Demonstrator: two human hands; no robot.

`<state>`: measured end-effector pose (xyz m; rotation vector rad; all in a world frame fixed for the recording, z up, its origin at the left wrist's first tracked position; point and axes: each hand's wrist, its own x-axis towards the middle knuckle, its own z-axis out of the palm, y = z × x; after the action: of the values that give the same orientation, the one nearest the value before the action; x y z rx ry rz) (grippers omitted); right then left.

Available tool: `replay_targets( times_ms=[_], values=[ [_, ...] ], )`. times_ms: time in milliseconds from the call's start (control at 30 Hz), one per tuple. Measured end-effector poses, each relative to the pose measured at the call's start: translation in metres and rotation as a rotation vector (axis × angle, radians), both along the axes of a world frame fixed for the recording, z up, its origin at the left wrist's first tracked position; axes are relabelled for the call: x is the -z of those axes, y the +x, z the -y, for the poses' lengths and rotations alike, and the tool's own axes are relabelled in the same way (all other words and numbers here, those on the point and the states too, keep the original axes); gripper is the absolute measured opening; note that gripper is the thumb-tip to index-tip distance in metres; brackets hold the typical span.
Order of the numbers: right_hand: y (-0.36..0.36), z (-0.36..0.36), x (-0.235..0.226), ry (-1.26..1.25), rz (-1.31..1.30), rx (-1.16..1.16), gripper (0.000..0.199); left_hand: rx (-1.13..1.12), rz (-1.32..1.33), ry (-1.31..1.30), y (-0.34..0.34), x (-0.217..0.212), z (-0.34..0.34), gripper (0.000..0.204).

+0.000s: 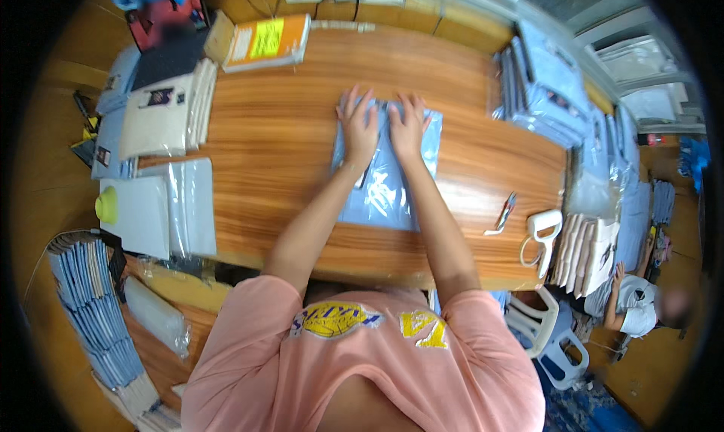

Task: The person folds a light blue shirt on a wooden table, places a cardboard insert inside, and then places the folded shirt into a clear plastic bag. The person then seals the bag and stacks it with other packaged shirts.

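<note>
A folded light-blue garment in a clear plastic bag (pixel 385 194) lies flat on the wooden table (pixel 302 107) in front of me. My left hand (pixel 358 126) rests on its far left part, fingers spread and pointing away from me. Beside it, my right hand (pixel 409 126) lies on the far right part, its fingers likewise stretched out. Both palms face down on the bag, and neither hand grips it. Between the hands, a small dark mark shows at the bag's far edge. My forearms cover parts of its two sides.
Stacks of bagged blue garments (pixel 543 85) and cream ones (pixel 584 255) line the right. A white tag gun (pixel 543 239) and a pen (pixel 505 213) lie nearby. At left are cream garments (pixel 158 122), clear bags (pixel 188 206) and an orange-white book (pixel 268 43). Another person (pixel 641 296) sits far right.
</note>
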<state>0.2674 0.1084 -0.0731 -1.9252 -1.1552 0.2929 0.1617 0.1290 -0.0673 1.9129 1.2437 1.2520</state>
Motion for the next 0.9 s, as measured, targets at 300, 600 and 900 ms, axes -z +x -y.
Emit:
replay_targets(
  times_ms=[300,600,900],
  values=[
    [-0.01,0.039,-0.008,-0.239,0.425,0.038,0.046,-0.035,-0.548,-0.04,0.006,-0.015,0.031,0.037],
    [-0.021,0.05,-0.001,-0.242,0.417,0.062,0.043,0.051,-0.596,-0.126,0.006,-0.003,0.034,0.037],
    [0.019,0.084,-0.039,-0.125,0.119,-0.045,0.051,0.07,-0.072,-0.265,-0.038,-0.001,-0.006,0.056]
  ],
)
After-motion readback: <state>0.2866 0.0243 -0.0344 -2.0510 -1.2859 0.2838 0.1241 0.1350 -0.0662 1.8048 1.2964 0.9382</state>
